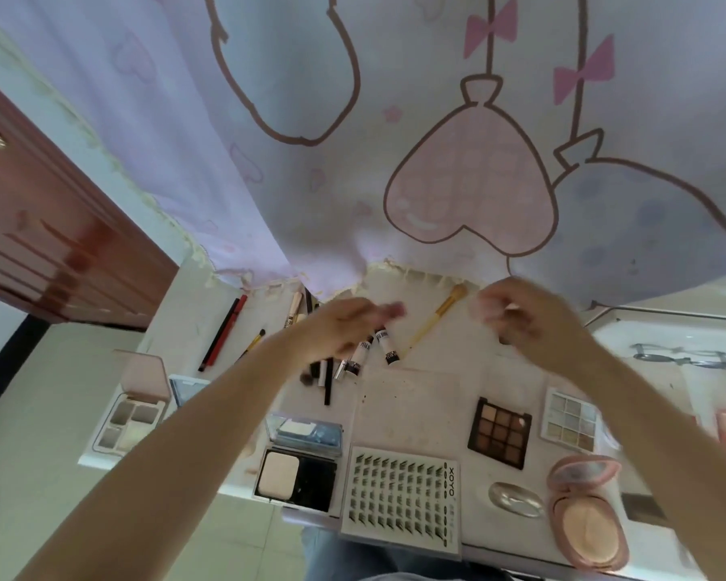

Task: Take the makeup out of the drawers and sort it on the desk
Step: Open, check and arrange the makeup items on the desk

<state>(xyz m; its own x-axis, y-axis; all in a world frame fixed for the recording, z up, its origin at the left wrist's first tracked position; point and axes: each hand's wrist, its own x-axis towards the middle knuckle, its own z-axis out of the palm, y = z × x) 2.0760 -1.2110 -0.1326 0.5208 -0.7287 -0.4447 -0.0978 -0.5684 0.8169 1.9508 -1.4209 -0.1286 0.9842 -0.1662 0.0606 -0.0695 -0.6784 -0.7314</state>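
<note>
Makeup lies spread over the white desk. My left hand hovers over two white tubes with black caps and some black pencils. My right hand hangs beside it, just right of a yellow brush. Both hands are motion-blurred with fingers bent inward, and I cannot make out anything in them. Nearer me sit an open powder compact, a tray of false lashes, a brown eyeshadow palette, a pale palette and a round pink compact.
A printed curtain hangs down to the desk's far edge. At the left are red pencils, a small brush and an open pink palette. A brown wooden door stands further left. A silver oval piece lies by the round compact.
</note>
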